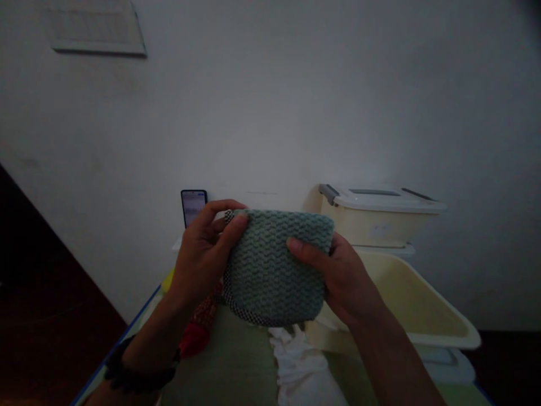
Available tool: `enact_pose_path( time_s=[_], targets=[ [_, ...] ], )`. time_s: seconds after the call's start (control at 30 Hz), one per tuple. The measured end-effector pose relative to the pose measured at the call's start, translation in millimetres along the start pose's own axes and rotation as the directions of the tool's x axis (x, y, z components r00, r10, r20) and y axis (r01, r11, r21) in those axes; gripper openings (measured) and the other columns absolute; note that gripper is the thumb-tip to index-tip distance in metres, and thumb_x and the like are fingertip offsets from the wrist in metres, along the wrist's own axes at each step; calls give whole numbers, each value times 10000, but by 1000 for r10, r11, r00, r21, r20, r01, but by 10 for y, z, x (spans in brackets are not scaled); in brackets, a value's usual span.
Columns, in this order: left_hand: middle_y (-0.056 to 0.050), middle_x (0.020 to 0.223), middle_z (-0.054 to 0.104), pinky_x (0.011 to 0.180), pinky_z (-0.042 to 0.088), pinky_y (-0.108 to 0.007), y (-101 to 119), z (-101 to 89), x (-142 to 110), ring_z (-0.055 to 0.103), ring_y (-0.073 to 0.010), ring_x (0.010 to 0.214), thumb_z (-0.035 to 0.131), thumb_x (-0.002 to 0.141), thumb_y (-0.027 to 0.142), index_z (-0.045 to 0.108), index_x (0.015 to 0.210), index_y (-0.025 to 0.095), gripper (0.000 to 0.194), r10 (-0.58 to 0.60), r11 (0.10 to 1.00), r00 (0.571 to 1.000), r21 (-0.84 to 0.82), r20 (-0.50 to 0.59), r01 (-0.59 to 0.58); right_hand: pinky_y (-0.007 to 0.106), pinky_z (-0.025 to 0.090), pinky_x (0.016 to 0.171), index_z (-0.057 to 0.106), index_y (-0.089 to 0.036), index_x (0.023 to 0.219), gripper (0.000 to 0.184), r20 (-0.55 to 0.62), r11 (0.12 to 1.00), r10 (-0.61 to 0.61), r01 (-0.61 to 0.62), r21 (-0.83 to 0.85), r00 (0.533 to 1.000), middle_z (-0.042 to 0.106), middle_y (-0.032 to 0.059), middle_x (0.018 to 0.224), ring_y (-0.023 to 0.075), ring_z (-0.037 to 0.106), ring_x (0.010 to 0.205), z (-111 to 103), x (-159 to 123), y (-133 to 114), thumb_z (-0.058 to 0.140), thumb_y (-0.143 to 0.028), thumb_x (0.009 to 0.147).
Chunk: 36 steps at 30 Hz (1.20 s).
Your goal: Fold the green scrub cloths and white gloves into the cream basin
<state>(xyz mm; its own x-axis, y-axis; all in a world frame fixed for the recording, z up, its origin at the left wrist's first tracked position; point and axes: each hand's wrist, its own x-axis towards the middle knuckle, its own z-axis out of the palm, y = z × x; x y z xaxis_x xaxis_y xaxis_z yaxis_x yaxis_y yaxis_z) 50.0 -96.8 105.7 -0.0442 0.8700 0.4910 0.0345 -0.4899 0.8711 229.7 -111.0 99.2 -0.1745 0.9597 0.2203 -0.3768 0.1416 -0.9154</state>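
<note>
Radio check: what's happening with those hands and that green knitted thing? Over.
Left hand, right hand both gripping. Green knitted piece held up between them. White cloth below, apparently not blocking.

Phone (194,207) left of knitwear (274,276), tub (406,293) right, box (372,224) behind tub

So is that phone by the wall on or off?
On, it looks like: the smartphone shows a lit, pale lilac display inside its dark frame.

Dim light, pale wall (270,113), dark reddish floor (38,332)
</note>
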Motion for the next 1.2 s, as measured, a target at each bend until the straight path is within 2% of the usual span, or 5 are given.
enact_pose_path(
  time_s=[0.2,0.47,0.87,1.0,1.2],
  targets=[
    [-32,911,751,668,594,-230,-82,-7,9,717,-198,812,794,694,229,601,1015,189,377,-111,979,941,-129,319,159,305,548,744,686,-210,861,252,-117,998,-47,43,-35,992,734,7,862,175,678,790,-5,16,-5,814,-309,668],
    [-23,891,767,691,581,-177,-71,-72,51,720,-161,818,754,762,239,703,971,179,224,-82,981,942,-142,326,134,244,527,716,680,-209,861,141,20,979,-122,123,-162,992,710,-14,827,126,650,763,-128,45,-46,720,-326,792],
    [-60,937,762,676,609,-258,-127,-40,50,729,-209,787,751,749,321,598,1184,163,487,-115,982,927,-100,356,160,235,494,678,599,-231,910,143,6,940,-203,197,-277,979,622,-31,801,117,608,757,-144,75,-4,618,-369,876],
    [-42,975,756,741,594,-240,-129,-59,57,713,-221,912,790,703,235,635,1104,179,434,-140,972,918,-123,370,198,244,523,712,588,-221,958,186,36,942,-153,157,-296,988,653,-12,859,131,637,806,-172,69,-29,640,-369,858],
    [-61,1054,726,821,570,-262,-206,-48,74,695,-202,924,726,782,290,621,1098,164,356,-180,969,929,-106,323,225,276,538,853,538,-231,1103,330,255,950,18,63,-307,967,665,30,1110,156,645,999,-264,59,-67,698,-262,817]
  ],
)
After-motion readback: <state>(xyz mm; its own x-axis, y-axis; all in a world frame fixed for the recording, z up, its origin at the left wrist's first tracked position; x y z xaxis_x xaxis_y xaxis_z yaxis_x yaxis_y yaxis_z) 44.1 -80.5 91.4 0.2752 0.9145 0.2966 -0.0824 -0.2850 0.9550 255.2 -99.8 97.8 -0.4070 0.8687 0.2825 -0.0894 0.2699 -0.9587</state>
